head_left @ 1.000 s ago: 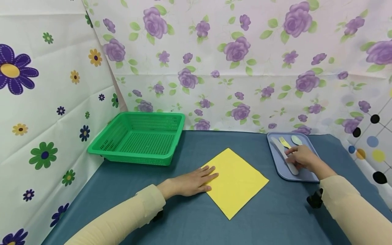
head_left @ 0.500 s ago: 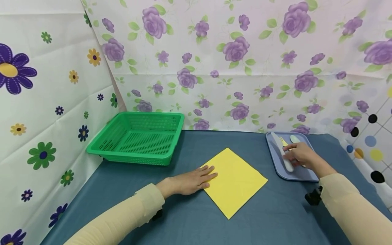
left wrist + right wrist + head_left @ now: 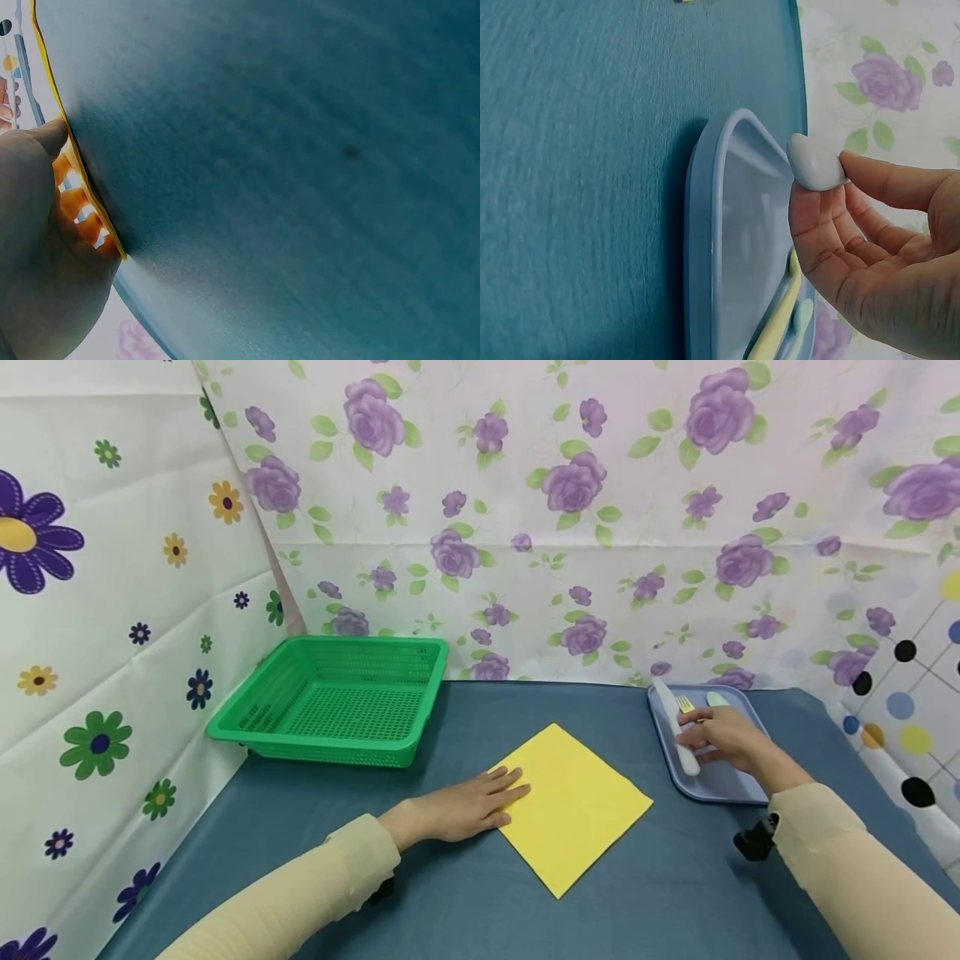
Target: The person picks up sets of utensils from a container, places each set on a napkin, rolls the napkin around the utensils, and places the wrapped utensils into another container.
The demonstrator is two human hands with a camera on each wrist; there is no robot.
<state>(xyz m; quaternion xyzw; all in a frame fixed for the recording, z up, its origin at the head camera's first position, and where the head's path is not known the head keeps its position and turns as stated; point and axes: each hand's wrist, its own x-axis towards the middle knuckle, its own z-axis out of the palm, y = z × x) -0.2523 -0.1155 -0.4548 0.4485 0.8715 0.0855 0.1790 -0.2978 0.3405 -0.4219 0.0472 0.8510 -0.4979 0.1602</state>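
My left hand [image 3: 465, 806] rests with spread fingers on the left corner of a yellow square napkin [image 3: 577, 810]. That napkin lies flat, turned like a diamond; in the left wrist view only its thin edge [image 3: 94, 191] shows by the fingers. Over on the right, my right hand [image 3: 723, 737] pinches a white knife [image 3: 669, 714] between thumb and fingers, just above a blue tray [image 3: 727, 787]. The knife's rounded end [image 3: 814, 163] shows in the right wrist view. A yellow fork [image 3: 776, 322] and a pale green spoon [image 3: 802, 319] lie in the tray, partly behind my hand in the head view.
A green plastic basket [image 3: 337, 693] stands at the back left on the blue tablecloth [image 3: 637, 902]. Flowered cloths [image 3: 525, 527] hang behind and to the left of the table.
My right hand has lifted the knife from the tray and moved it slightly left and up. My left hand stays on the napkin. The head view has shifted a little.
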